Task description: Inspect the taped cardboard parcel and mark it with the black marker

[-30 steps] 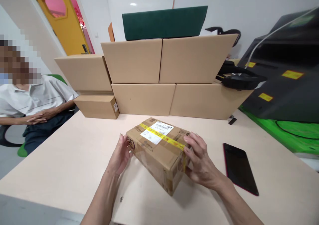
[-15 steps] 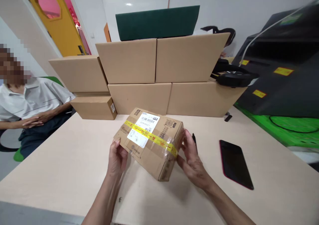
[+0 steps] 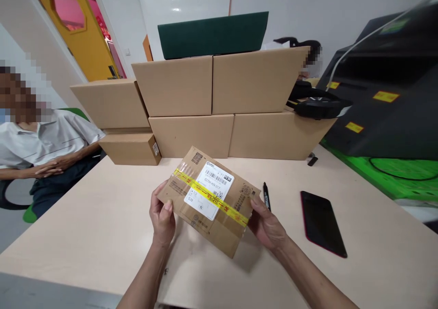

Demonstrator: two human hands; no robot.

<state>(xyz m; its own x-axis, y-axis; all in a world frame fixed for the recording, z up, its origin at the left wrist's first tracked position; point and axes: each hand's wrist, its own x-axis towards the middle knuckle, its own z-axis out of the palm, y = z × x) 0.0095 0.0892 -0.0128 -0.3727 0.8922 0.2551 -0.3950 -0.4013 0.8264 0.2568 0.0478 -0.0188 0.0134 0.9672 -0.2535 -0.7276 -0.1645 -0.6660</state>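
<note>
Between my two hands I hold a brown cardboard box (image 3: 222, 236), its top face tilted toward me above the table. A white shipping label (image 3: 200, 206) sits on that face, with a strip of yellow printed tape (image 3: 236, 216) running across it. My left hand (image 3: 163, 218) grips the left corner, thumb on top and fingers behind. My right hand (image 3: 267, 222) holds the right edge, thumb at the upper corner; its fingers are partly hidden behind the box. A black marker (image 3: 266, 196) lies on the table just beyond my right hand.
A dark tablet (image 3: 323, 224) with a red edge lies to the right on the pale table (image 3: 92, 227). Stacked cartons (image 3: 191, 136) line the back, topped by a dark green box (image 3: 214, 35). A seated person (image 3: 65, 140) is at the left.
The box has turned so its labelled face looks more toward me, and its right side face no longer shows. Both hands still hold it; more of the marker shows.
</note>
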